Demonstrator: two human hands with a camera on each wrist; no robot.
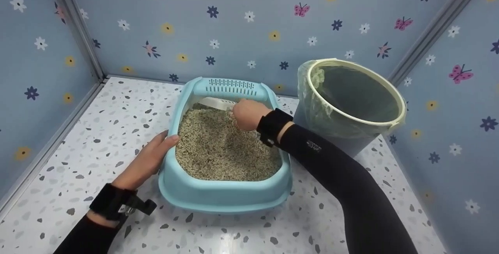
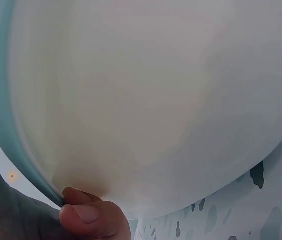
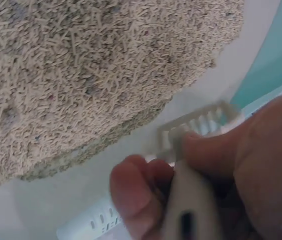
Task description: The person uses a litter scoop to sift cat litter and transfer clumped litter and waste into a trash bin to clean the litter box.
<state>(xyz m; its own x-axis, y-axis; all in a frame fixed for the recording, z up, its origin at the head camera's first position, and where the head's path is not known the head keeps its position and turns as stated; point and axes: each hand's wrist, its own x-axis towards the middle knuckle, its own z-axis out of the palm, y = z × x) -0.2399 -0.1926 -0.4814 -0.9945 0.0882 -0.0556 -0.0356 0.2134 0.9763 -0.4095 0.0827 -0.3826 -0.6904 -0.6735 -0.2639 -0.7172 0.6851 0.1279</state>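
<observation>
Scoop (image 1: 216, 103), white and slotted, is inside the blue tray (image 1: 226, 193) at its far end, its head pointing left, just beyond the litter (image 1: 230, 152). The right hand (image 1: 249, 114) grips its handle, fingers and thumb curled closed around it; whether the head touches the tray cannot be told. Pale brown bits of litter cover most of the tray's bottom, leaving a bare strip beside the scoop. The left hand (image 1: 154, 150) holds the tray's left rim, thumb over the edge, fingers bent against the outer side. To the right, near the tray, stands a bin (image 1: 355, 144) with a see-through liner (image 1: 312, 109) folded over its sides. Both stand on a speckled floor (image 1: 128, 102), enclosed by blue walls (image 1: 234, 43) patterned with flowers and butterflies.
</observation>
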